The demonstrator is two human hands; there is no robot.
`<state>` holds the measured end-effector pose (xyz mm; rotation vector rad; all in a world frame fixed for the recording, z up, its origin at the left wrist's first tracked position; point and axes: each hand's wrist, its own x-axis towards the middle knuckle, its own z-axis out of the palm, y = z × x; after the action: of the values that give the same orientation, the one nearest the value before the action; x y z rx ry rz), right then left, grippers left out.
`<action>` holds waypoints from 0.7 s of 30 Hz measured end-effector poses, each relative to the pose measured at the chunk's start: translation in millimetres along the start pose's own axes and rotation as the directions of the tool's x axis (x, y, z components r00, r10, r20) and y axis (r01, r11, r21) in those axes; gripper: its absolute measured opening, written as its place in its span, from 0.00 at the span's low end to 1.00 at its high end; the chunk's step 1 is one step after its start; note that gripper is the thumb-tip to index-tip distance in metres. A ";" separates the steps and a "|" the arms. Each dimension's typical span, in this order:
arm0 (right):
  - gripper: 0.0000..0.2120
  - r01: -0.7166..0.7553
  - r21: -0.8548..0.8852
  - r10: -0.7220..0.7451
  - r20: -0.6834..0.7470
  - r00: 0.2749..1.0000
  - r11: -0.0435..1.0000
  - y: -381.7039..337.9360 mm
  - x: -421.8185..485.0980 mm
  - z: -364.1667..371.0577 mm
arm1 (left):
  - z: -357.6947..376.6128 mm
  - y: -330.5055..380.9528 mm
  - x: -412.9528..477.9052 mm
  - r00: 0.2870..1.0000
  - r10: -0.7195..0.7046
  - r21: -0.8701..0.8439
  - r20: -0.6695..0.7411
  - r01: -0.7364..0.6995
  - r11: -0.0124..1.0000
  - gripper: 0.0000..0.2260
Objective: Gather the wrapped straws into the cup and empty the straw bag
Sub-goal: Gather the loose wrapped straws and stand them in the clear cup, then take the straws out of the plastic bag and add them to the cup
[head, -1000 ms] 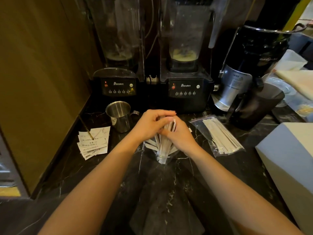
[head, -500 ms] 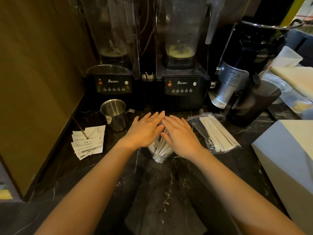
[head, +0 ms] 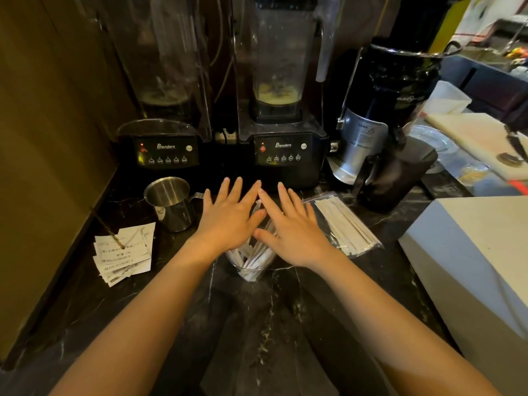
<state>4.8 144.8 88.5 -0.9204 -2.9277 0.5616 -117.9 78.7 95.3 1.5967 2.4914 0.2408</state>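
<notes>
A clear plastic cup (head: 251, 274) stands on the black marble counter, filled with several white wrapped straws (head: 254, 257). My left hand (head: 228, 217) and my right hand (head: 291, 227) lie flat and side by side over the straw tops, fingers spread, holding nothing. Most of the cup's mouth is hidden under my palms. To the right lies the clear straw bag (head: 343, 224), flat on the counter, with several wrapped straws still inside.
Two black blenders (head: 285, 150) stand at the back, a steel pitcher (head: 171, 204) at the left of my hands. Paper receipts (head: 125, 252) on a spike lie further left. A dark juicer (head: 385, 138) and a white box (head: 471, 267) are at the right.
My hands, which were closed around the straw bundle above the cup, have flattened and opened over the straw tops, and the straws sit lower in the cup.
</notes>
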 end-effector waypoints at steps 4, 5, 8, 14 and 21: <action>0.32 -0.042 0.142 0.052 -0.065 0.997 0.989 8.3 -7.2 -25.4 | -16.9 28.4 4.0 0.992 0.025 -0.139 -0.122 -0.042 0.989 0.25; 0.32 -0.050 0.176 0.066 -0.088 0.994 0.983 14.6 -8.6 -30.9 | -20.0 37.5 4.6 0.989 0.037 -0.180 -0.142 -0.063 0.982 0.25; 0.33 -0.052 0.309 0.108 -0.169 0.980 0.950 40.9 -12.8 -43.3 | -21.9 67.5 9.7 0.979 0.090 -0.353 -0.185 -0.152 0.923 0.25; 0.31 -0.231 0.553 0.363 -0.142 0.921 0.801 116.4 -17.1 -41.4 | 20.6 133.8 28.7 0.996 0.083 -0.830 -0.039 -0.079 0.553 0.25; 0.30 -0.516 0.535 0.586 0.047 0.809 0.669 167.7 -21.8 -14.1 | 96.1 147.8 51.9 0.954 -0.166 -0.857 0.251 0.299 0.420 0.26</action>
<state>116.8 265.0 45.8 -1.6620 -2.1219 1.1961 13.4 191.0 32.4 0.7407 1.8304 1.1473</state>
